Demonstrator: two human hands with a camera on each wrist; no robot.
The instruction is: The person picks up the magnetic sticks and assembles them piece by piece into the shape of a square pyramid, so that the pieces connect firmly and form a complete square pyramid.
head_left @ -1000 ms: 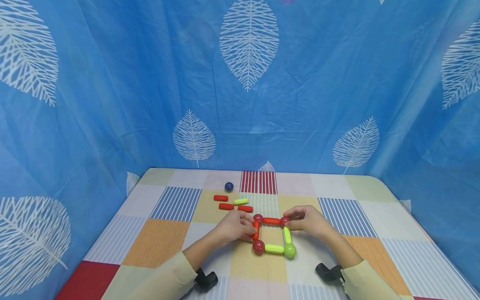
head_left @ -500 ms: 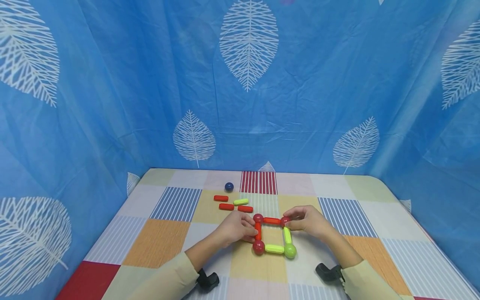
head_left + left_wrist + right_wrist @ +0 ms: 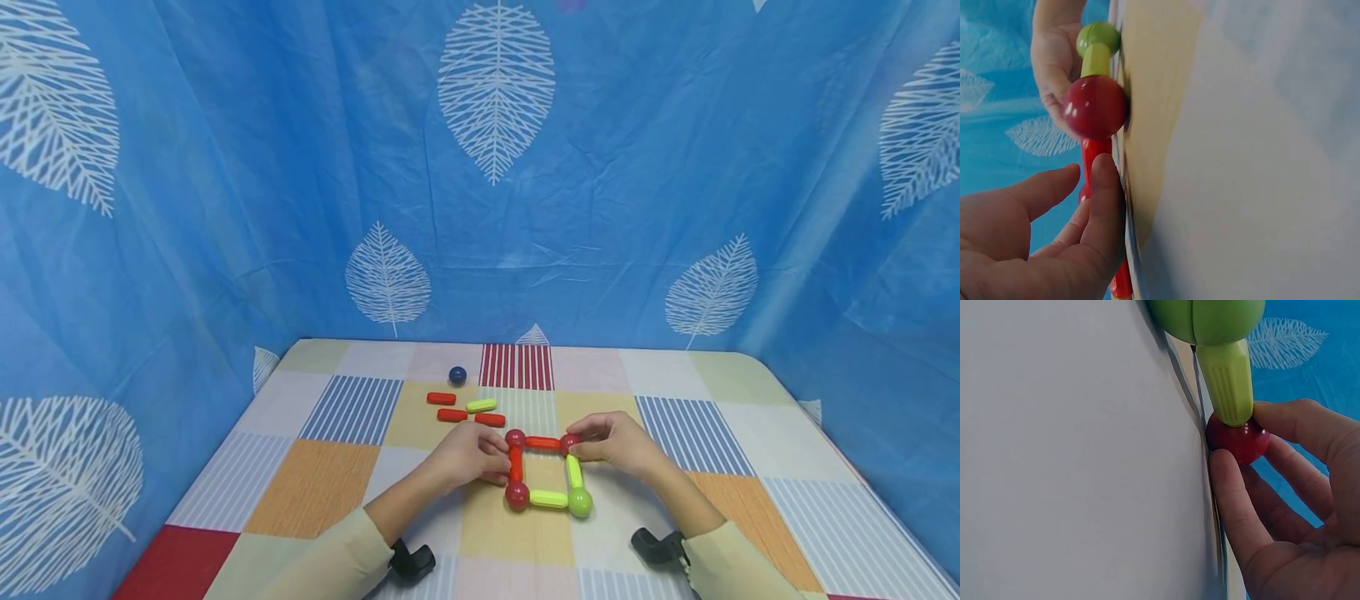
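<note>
A square of balls and sticks lies on the table in the head view. Red balls form three corners, and a green ball (image 3: 580, 502) forms the near right one. My right hand (image 3: 621, 443) pinches the far right red ball (image 3: 1240, 442) between thumb and fingers. At the left side, my left hand (image 3: 471, 454) has its fingertips close beside the left red stick (image 3: 516, 464). In the left wrist view the thumb is spread apart from the fingers, with nothing pinched between them. A yellow-green stick (image 3: 548, 499) makes the near side, and the near left red ball (image 3: 1095, 107) joins it.
Behind the left hand lie several loose sticks, among them a red stick (image 3: 441, 399) and a yellow-green stick (image 3: 481, 406). Farther back is a dark blue ball (image 3: 457, 376). A patchwork cloth (image 3: 315, 475) covers the table, with a blue curtain (image 3: 600, 208) around it.
The left fingers have released the left red stick, which has shifted slightly right into line between its two balls. My right hand keeps its hold on the far right red ball.
</note>
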